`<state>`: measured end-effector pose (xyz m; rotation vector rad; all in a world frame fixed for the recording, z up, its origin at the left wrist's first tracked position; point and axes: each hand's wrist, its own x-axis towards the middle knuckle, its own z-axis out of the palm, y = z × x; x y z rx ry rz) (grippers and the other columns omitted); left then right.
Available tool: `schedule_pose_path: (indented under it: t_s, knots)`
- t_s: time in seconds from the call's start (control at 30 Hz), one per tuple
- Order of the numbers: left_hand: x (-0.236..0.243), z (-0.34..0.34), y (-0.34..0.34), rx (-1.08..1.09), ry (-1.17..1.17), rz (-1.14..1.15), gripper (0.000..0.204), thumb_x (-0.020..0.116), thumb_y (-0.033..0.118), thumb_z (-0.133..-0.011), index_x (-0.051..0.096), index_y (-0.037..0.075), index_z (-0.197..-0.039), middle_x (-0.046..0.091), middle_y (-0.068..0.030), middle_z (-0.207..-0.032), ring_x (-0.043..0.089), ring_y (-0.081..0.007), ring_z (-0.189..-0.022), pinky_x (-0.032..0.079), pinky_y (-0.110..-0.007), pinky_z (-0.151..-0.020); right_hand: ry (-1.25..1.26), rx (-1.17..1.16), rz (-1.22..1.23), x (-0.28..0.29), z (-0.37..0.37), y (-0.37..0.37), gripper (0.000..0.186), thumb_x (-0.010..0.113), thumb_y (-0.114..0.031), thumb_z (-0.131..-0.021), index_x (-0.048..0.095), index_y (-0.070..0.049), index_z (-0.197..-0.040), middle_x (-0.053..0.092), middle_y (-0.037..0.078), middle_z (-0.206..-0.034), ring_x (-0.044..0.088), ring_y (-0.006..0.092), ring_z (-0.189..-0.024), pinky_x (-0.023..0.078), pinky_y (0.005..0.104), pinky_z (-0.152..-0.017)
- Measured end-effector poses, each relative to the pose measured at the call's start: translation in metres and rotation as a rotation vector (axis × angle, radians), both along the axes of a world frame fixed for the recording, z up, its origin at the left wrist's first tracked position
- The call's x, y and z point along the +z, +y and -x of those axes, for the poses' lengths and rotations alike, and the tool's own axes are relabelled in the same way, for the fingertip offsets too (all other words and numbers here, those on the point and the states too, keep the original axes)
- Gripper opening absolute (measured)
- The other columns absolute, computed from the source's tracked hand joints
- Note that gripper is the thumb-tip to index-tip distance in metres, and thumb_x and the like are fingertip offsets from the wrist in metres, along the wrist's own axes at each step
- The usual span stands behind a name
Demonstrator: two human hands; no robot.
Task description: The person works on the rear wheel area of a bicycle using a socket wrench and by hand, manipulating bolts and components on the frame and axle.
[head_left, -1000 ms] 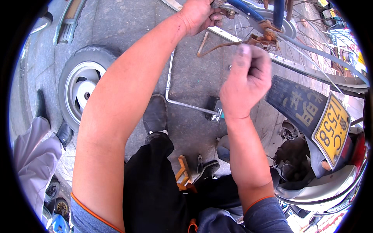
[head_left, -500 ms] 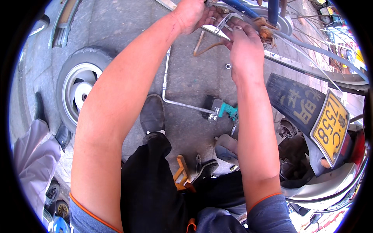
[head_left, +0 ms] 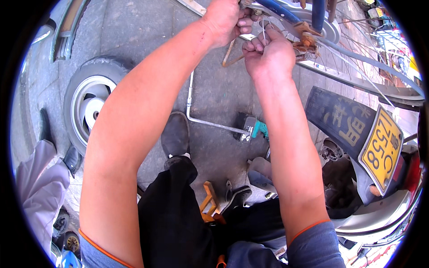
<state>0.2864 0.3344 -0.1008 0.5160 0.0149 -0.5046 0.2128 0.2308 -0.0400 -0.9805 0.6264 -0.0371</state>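
At the top of the view, both hands work beside the hub of an upturned-looking bicycle wheel with a blue frame tube (head_left: 280,10). My left hand (head_left: 227,21) is closed with curled fingers near the tube's end; what it grips is hidden. My right hand (head_left: 271,50) pinches a thin pale wire (head_left: 264,31), which bends in a loop up toward the left fingers. Right of that hand are a rusty bracket (head_left: 307,39) and a coil spring (head_left: 305,57). A rusty bent rod (head_left: 229,54) shows below the hands.
An L-shaped metal wrench (head_left: 210,123) lies on the paving, its end over a teal cordless tool (head_left: 258,128). A small wheel with tyre (head_left: 89,105) lies left. At right is a scooter's rear with a yellow plate (head_left: 381,151). A person's pale trouser leg (head_left: 42,178) is at far left.
My right hand has shifted left and its fingers have curled in around the wire. The left fingers have closed more. The spring by the bracket has come into sight.
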Motion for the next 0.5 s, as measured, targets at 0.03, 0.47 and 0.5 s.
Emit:
schedule_pose_path:
  t_s: [0.03,0.47,0.5]
  knots:
    - [-0.008,-0.003,0.002,0.029,-0.009,-0.022,0.025,0.046,0.021,-0.1,0.063,0.014,-0.083,0.053,-0.0019,-0.071,0.04,-0.0129,-0.058,0.033,-0.03,-0.054,0.023,-0.02,-0.032,0.003,-0.001,0.005,0.018,0.047,-0.01,-0.108,0.062,-0.002,-0.111,0.047,-0.001,-0.076,0.039,0.0098,-0.06,0.038,0.0291,-0.059]
    - [0.0,0.002,-0.005,0.15,-0.198,-0.329,0.025,0.046,0.02,-0.103,0.068,0.009,-0.095,0.063,-0.0039,-0.084,0.053,-0.0164,-0.069,0.045,-0.033,-0.061,0.086,0.022,-0.236,-0.015,0.018,-0.008,0.031,0.046,-0.028,-0.112,0.063,-0.002,-0.111,0.058,0.001,-0.083,0.049,0.0158,-0.077,0.046,0.034,-0.077]
    - [0.0,0.002,-0.002,0.122,-0.19,-0.309,0.026,0.046,0.021,-0.103,0.067,0.01,-0.095,0.063,-0.0035,-0.084,0.053,-0.0158,-0.07,0.044,-0.033,-0.061,0.123,-0.003,-0.256,-0.018,0.028,-0.006,0.033,0.046,-0.03,-0.112,0.063,-0.002,-0.113,0.059,0.001,-0.086,0.05,0.0165,-0.08,0.046,0.0343,-0.079]
